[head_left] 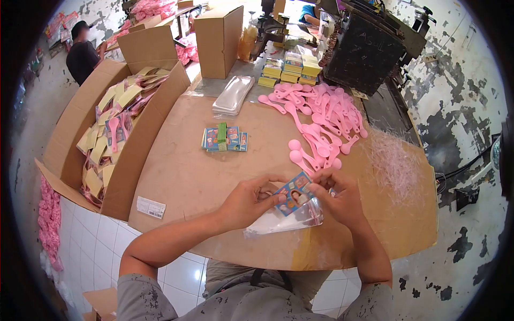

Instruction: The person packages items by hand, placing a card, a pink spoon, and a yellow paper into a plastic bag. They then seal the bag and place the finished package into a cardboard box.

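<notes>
A blue printed card (pixel 293 197) is held up between both hands, tilted, over the near middle of the cardboard-covered table. My left hand (pixel 250 202) pinches its left edge between thumb and fingers. At the card's right edge, my right hand (pixel 341 199) has its thumb and fingers closed on it. Below the card lies a clear plastic bag (pixel 284 220), partly hidden by the card and my right hand. Beyond my hands is a heap of pink plastic spoons (pixel 321 134). Further left lies a bundle of printed cards (pixel 224 139) with a green strip across it.
An open carton (pixel 144 144) full of packed cards and spoons stands at left. Clear bags (pixel 233 95) lie stacked behind, near card stacks (pixel 292 68) and a dark machine (pixel 367 53). Plastic shreds (pixel 395 163) cover the right side. A person (pixel 83 53) sits far left.
</notes>
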Motion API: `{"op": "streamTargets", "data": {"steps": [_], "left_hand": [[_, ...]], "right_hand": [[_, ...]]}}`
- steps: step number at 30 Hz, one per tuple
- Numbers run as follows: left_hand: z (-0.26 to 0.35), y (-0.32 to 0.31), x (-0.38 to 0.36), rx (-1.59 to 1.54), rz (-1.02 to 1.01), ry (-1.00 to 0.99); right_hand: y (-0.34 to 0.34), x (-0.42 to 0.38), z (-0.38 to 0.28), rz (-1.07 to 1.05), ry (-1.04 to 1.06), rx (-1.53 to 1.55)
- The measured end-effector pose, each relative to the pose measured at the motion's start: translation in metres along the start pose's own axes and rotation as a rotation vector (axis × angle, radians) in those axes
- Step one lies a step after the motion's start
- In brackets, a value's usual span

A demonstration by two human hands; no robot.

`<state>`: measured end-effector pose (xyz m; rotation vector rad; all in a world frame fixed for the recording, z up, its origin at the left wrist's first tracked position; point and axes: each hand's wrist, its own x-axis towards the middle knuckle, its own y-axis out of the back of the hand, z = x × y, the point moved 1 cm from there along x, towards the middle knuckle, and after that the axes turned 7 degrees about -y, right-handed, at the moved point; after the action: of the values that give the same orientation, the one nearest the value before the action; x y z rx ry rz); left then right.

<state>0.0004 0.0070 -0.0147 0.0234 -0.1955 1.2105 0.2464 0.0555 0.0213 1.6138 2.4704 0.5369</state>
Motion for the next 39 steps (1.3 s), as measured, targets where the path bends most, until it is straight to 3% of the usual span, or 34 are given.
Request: {"op": "streamTargets", "data": {"steps": [1,4,5,8,11,14,17,20,24,29,32,39], "left_hand": [[0.0,0.001,0.0,-0.014,0.007,-0.012],[0.004,0.001,-0.002,-0.008,0.004,0.067],[0.005,0.0,-0.002,0.002,-0.001,0.111],[0.006,-0.001,-0.002,0.105,-0.012,0.058],[0.003,0.003,0.0,0.05,0.017,0.116],[0.005,0.005,0.001,0.03,0.021,0.11],[0.0,0.005,0.001,0.015,0.019,0.087],[0.001,0.007,0.001,-0.009,0.006,0.089],[0.006,0.009,0.002,-0.114,-0.001,0.12],[0.006,0.006,0.0,-0.104,-0.043,0.118],[0.006,0.007,0.0,-0.138,-0.07,0.159],[-0.001,0.005,0.0,-0.135,-0.099,0.076]], "right_hand": [[0.002,-0.002,-0.001,-0.026,-0.005,-0.079],[-0.005,-0.006,-0.015,-0.19,0.264,-0.247],[-0.007,-0.008,-0.026,-0.312,0.14,-0.217],[0.006,0.003,-0.004,-0.319,0.367,-0.355],[0.036,0.016,0.003,-0.087,0.149,-0.542],[0.047,0.026,0.014,-0.127,0.271,-0.899],[0.041,0.029,0.016,-0.104,0.275,-1.031],[0.047,0.033,0.007,-0.072,0.413,-1.11],[0.047,0.018,-0.037,0.025,0.567,-1.031],[0.028,0.007,-0.036,0.187,0.768,-0.798],[0.023,0.009,-0.032,0.204,0.858,-0.778],[0.001,0.001,-0.024,0.064,0.853,-0.637]]}}
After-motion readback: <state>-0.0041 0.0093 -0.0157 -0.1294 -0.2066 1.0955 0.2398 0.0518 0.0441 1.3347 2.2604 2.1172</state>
